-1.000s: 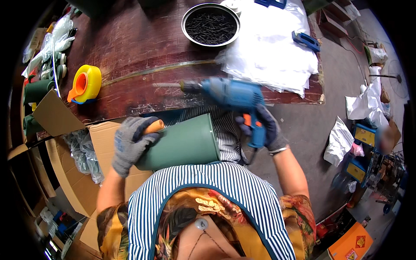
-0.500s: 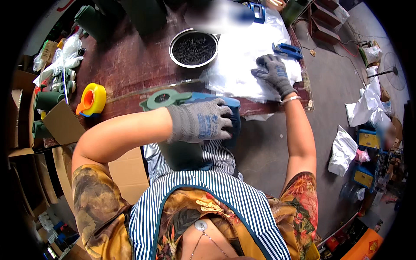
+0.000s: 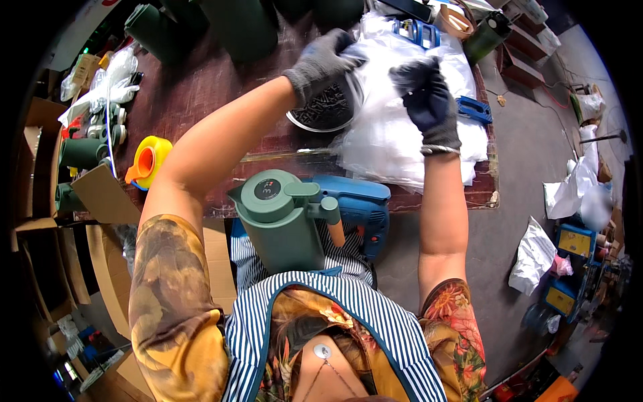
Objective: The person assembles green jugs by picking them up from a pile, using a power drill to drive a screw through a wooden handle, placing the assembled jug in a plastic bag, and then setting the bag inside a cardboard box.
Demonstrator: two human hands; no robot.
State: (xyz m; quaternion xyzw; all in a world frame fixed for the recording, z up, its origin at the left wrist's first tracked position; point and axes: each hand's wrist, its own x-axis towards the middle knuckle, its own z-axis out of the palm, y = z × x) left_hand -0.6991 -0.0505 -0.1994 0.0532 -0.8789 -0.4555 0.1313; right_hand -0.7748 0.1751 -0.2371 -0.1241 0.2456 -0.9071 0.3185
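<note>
Gloved in grey, my left hand (image 3: 323,65) is raised over the bowl, its fingers pinched on a thin clear plastic bag (image 3: 375,75). My right hand (image 3: 429,100), in a glove with a dark palm, is curled at the bag's other side; its fingertips are smeared by motion. Beneath them lies a pile of white plastic bags (image 3: 402,151). A metal bowl of black screws (image 3: 325,110) is partly covered by my left hand. Close to my body a green thermos jug (image 3: 281,224) stands upright, a display on its lid. Beside it rests a blue power tool (image 3: 355,201).
A yellow and orange tape dispenser (image 3: 149,162) sits on the table's left. Blue holders (image 3: 474,109) lie by the bags. Dark green jug bodies (image 3: 238,30) stand at the back, with a green bottle (image 3: 487,37) at the far right. A cardboard box (image 3: 100,191) adjoins the left edge.
My left hand has gone from the jug's lid up over the bowl. My right hand has lifted off the pile with a bag. The jug and power tool are now uncovered.
</note>
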